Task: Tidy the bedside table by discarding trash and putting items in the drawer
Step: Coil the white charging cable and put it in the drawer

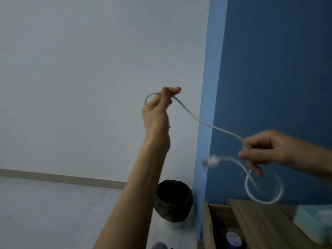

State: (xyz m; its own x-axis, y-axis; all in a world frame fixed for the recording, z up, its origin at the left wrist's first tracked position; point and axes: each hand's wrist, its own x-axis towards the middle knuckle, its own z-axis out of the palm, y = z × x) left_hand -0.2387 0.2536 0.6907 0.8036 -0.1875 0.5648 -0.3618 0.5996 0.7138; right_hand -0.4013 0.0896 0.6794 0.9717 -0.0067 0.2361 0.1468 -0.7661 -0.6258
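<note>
A white charging cable [206,124] stretches in the air between both hands. My left hand [158,108] is raised high in front of the white wall and pinches one end, where the cable forms a small loop. My right hand [265,151] grips the cable lower at the right. Below that hand the cable hangs in a loop, and its blurred plug [211,161] sticks out to the left. The wooden bedside table [260,218] lies at the bottom right, with its open drawer [217,223] to the left.
A bin [173,200] lined with a black bag stands on the floor left of the table. A light teal box [314,221] sits on the tabletop at the right edge. A round blue-topped item [233,239] lies in the drawer. Behind is a blue wall.
</note>
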